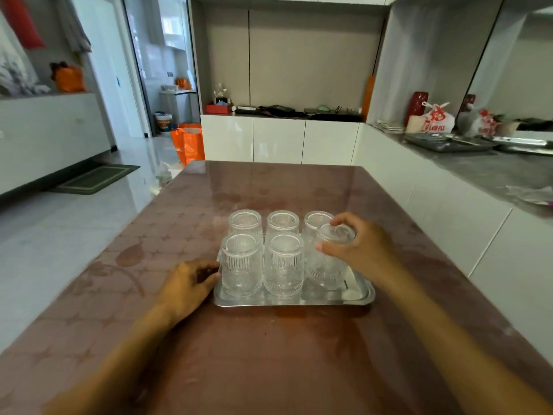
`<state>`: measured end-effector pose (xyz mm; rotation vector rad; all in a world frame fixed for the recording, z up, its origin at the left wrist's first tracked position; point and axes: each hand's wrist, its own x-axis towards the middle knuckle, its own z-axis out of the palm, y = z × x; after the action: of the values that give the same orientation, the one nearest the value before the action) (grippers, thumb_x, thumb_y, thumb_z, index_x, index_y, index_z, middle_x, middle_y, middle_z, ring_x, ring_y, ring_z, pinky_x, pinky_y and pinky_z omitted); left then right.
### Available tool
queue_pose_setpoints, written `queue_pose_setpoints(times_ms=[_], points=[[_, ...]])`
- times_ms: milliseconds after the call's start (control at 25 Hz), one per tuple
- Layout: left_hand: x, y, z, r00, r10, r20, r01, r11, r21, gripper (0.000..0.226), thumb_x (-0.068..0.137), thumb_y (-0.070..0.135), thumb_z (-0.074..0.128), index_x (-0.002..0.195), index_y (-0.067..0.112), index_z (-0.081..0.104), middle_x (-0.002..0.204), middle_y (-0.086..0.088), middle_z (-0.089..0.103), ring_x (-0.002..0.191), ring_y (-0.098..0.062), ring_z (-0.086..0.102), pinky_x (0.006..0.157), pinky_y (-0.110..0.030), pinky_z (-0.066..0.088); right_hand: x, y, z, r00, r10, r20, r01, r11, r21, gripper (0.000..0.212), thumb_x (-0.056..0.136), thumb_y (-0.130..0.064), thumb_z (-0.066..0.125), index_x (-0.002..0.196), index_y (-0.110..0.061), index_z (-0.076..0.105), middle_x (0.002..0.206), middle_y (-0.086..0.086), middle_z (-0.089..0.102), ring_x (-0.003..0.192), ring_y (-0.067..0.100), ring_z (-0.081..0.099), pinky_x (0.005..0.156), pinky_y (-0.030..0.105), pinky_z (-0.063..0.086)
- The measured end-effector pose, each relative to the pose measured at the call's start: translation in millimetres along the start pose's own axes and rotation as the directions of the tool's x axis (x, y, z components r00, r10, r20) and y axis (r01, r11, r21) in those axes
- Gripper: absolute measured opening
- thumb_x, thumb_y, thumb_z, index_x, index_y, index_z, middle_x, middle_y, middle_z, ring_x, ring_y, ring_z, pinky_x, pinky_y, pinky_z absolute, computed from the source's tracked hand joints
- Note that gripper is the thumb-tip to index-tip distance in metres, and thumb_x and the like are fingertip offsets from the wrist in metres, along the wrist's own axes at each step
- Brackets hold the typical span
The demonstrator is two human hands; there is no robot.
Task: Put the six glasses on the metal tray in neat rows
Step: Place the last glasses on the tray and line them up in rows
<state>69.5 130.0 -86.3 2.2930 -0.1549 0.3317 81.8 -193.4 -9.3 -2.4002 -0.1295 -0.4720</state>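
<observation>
A metal tray (363,295) lies on the brown table (269,354). Several clear ribbed glasses stand upside down on it in two rows. The back row holds three glasses (245,223). The front row has a left glass (241,266) and a middle glass (284,266). My right hand (359,247) grips the front right glass (327,265) around its top; whether its rim touches the tray I cannot tell. My left hand (187,284) rests on the table, fingers curled against the tray's left edge.
A grey counter (478,172) with dark trays and bags runs along the right, close to the table's edge. White cabinets (278,139) stand behind the table. An orange bag (188,142) sits on the floor at the far left corner.
</observation>
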Motion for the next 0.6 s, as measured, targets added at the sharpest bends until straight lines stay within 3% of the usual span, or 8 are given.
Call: queue_pose_setpoints(times_ms=[80, 200, 320, 400, 440, 520, 600], points=[[-1, -1, 0, 1.000, 0.011, -0.014, -0.010, 1.000, 0.018, 0.024, 0.089, 0.011, 0.069, 0.111, 0.016, 0.076, 0.102, 0.002, 0.078, 0.093, -0.012, 0.071, 0.083, -0.021, 0.051, -4, 3, 13, 0.999, -0.047, 0.019, 0.047, 0.998, -0.043, 0.048, 0.057, -0.065, 0.074, 0.094, -0.039, 0.059, 0.099, -0.015, 0.066, 0.080, 0.009, 0.060, 0.065, 0.026, 0.045], [-1, -2, 2, 0.999, 0.043, -0.009, -0.042, 0.999, 0.026, 0.024, 0.090, 0.012, 0.069, 0.112, 0.016, 0.076, 0.106, 0.002, 0.078, 0.095, -0.012, 0.071, 0.089, -0.030, 0.054, -12, 9, 25, 0.994, -0.107, 0.010, 0.107, 0.994, -0.031, 0.051, 0.054, -0.072, 0.064, 0.093, -0.042, 0.051, 0.099, -0.016, 0.062, 0.068, 0.003, 0.056, 0.059, 0.022, 0.040], [-1, -5, 2, 0.999, 0.054, -0.008, -0.053, 0.998, 0.028, 0.022, 0.090, 0.010, 0.067, 0.110, 0.017, 0.076, 0.106, 0.003, 0.077, 0.092, -0.004, 0.069, 0.087, -0.023, 0.052, -16, 20, 30, 0.991, -0.127, 0.044, 0.127, 0.992, 0.006, 0.058, 0.056, -0.071, 0.066, 0.105, -0.046, 0.047, 0.115, -0.015, 0.059, 0.095, 0.011, 0.059, 0.077, 0.035, 0.052], [2, -4, -3, 0.999, 0.036, 0.011, -0.036, 0.999, -0.015, 0.022, 0.090, 0.009, 0.068, 0.103, 0.024, 0.075, 0.101, 0.006, 0.076, 0.087, 0.004, 0.068, 0.085, -0.019, 0.053, -14, 31, 23, 0.985, -0.120, 0.127, 0.105, 0.987, 0.119, 0.070, 0.054, -0.071, 0.075, 0.114, -0.054, 0.044, 0.121, -0.023, 0.055, 0.105, 0.007, 0.057, 0.082, 0.032, 0.052], [6, -5, -9, 1.000, 0.004, 0.012, -0.003, 0.999, -0.049, 0.023, 0.088, 0.010, 0.070, 0.105, 0.025, 0.073, 0.103, 0.006, 0.075, 0.090, 0.003, 0.067, 0.088, -0.024, 0.054, -11, 39, 15, 0.979, -0.108, 0.174, 0.068, 0.973, 0.219, 0.076, 0.051, -0.071, 0.079, 0.116, -0.061, 0.042, 0.125, -0.027, 0.053, 0.110, 0.004, 0.056, 0.083, 0.028, 0.051], [18, -9, -26, 0.995, -0.052, 0.083, 0.057, 0.996, -0.064, 0.049, 0.081, 0.019, 0.079, 0.126, 0.027, 0.062, 0.124, 0.005, 0.065, 0.109, -0.006, 0.059, 0.098, -0.031, 0.046, 1, 59, -4, 0.951, -0.067, 0.303, -0.028, 0.954, 0.300, 0.090, 0.046, -0.071, 0.085, 0.119, -0.071, 0.034, 0.135, -0.027, 0.048, 0.122, 0.006, 0.052, 0.091, 0.025, 0.046], [33, -8, -40, 0.941, -0.077, 0.329, 0.089, 0.996, -0.022, 0.095, 0.067, 0.037, 0.087, 0.146, 0.039, 0.035, 0.143, 0.017, 0.042, 0.128, -0.006, 0.039, 0.109, -0.033, 0.033, 15, 78, -17, 0.857, -0.009, 0.516, -0.090, 0.982, 0.166, 0.115, 0.042, -0.069, 0.088, 0.135, -0.067, 0.019, 0.143, -0.031, 0.038, 0.136, 0.011, 0.038, 0.106, 0.033, 0.037]])
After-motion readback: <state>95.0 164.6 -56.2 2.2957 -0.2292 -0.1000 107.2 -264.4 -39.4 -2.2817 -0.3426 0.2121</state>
